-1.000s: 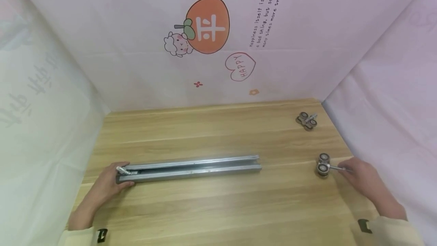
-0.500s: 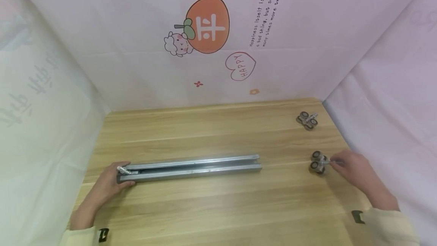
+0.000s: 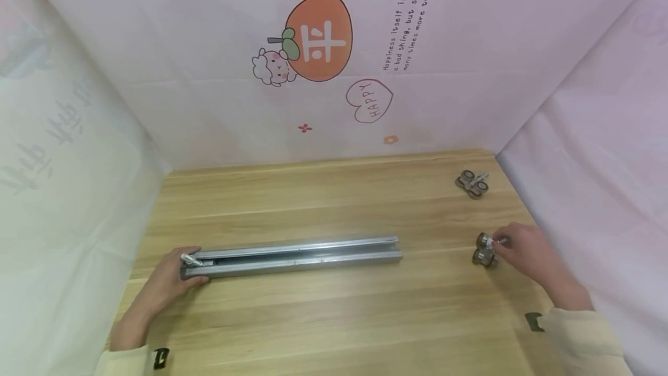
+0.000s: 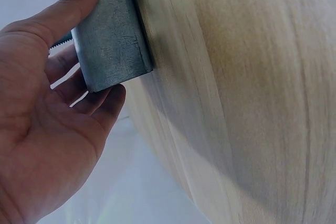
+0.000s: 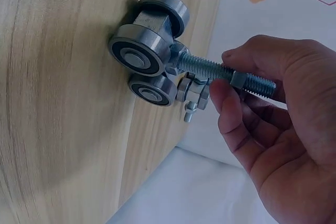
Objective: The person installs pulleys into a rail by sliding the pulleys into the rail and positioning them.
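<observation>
A grey metal channel rail [image 3: 313, 262] lies on the wooden table, its slot facing up. My left hand [image 3: 163, 284] grips the rail's left end, thumb on the near side and fingers on the far side. Inside that end, a threaded bolt [image 3: 191, 260] sticks up from the slot. To the right of the rail, my right hand [image 3: 533, 255] pinches the threaded bolt of a roller trolley [image 3: 485, 254] between thumb and fingers. In the right wrist view, the trolley's bearing wheels [image 5: 137, 51] are close over the wood, and a nut [image 5: 238, 80] sits on the bolt by the fingertips.
Another roller trolley [image 3: 472, 184] rests at the table's back right, its bolt pointing up and right. White printed cloth [image 3: 219, 109] rises behind the wooden table [image 3: 323, 324] and along both sides.
My right hand has moved left and slightly up with the roller trolley, whose bolt now points more upward. The left hand and the rail have stayed put.
</observation>
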A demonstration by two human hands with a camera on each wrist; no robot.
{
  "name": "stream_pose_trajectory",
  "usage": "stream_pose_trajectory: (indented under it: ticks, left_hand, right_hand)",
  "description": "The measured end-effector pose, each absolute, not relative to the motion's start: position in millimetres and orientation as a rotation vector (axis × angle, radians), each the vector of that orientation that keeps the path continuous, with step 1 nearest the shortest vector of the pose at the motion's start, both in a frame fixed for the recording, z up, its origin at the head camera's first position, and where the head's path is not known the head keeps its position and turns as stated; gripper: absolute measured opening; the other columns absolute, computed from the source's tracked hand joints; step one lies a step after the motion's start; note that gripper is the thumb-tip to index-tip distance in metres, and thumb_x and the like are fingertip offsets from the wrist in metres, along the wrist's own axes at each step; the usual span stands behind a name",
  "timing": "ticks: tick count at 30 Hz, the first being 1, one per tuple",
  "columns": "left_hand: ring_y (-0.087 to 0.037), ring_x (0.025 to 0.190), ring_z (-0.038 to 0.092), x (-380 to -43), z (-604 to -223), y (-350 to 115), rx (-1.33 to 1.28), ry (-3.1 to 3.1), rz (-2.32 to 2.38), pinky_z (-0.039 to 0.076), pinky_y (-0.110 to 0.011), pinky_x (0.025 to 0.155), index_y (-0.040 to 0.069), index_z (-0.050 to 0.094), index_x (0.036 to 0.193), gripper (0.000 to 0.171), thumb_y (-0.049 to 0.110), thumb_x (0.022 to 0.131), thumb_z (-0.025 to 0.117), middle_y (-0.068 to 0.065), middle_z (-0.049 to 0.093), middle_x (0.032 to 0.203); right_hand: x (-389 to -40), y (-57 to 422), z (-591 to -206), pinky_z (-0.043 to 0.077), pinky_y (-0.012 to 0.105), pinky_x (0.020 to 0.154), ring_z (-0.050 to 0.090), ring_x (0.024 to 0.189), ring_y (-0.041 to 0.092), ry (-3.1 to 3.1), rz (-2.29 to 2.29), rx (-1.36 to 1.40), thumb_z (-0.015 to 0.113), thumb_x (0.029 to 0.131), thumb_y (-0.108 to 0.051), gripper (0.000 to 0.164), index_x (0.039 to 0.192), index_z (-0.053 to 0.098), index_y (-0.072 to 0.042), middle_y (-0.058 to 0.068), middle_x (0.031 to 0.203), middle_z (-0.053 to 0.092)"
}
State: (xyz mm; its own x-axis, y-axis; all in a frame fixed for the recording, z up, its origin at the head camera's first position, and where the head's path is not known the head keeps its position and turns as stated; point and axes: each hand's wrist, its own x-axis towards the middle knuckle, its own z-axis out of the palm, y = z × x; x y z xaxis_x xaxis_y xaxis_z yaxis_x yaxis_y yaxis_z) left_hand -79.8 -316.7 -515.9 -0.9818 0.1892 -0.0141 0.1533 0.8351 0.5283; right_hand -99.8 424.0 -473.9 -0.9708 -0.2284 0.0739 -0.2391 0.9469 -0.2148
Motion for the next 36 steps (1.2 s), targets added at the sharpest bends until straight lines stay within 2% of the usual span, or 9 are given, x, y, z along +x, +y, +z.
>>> stream_pose_trajectory:
  ticks: [12,18,24,36]
  left_hand:
    - [-0.054,0.116,0.049,-80.5,-517.1,-317.5,0.297,2.958,0.865,0.039,-0.068,0.1,-0.011,0.053,0.13,0.073,0.02,0.071,0.084,-0.037,0.054,0.126]
    - [-0.054,0.117,0.049,-80.1,-516.9,-316.9,0.294,2.955,0.871,0.039,-0.068,0.101,-0.01,0.053,0.131,0.073,0.019,0.072,0.083,-0.037,0.054,0.127]
    - [-0.054,0.118,0.048,-79.3,-516.7,-316.4,0.293,2.953,0.872,0.038,-0.068,0.101,-0.01,0.053,0.131,0.073,0.02,0.072,0.083,-0.037,0.054,0.127]
    - [-0.054,0.118,0.048,-80.7,-518.9,-317.5,0.316,2.965,0.868,0.038,-0.067,0.101,-0.011,0.053,0.131,0.074,0.02,0.071,0.084,-0.037,0.053,0.128]
  right_hand:
    - [-101.5,426.5,-476.7,0.059,0.045,0.064,0.066,0.068,0.015,-3.072,0.355,0.48,0.08,0.072,-0.012,0.025,0.095,0.074,-0.005,0.006,0.084,0.073]
    - [-102.5,427.4,-481.6,0.06,0.04,0.062,0.067,0.067,0.015,-3.068,0.389,0.532,0.081,0.069,-0.006,0.023,0.091,0.073,-0.005,0.007,0.084,0.074]
    - [-104.4,429.2,-482.7,0.06,0.046,0.065,0.068,0.069,0.022,-3.048,0.357,0.55,0.08,0.067,-0.003,0.022,0.088,0.073,-0.005,0.009,0.083,0.074]
    - [-108.9,427.4,-479.4,0.06,0.045,0.064,0.068,0.067,0.022,-3.089,0.293,0.556,0.079,0.067,-0.002,0.018,0.082,0.073,-0.007,0.007,0.078,0.073]
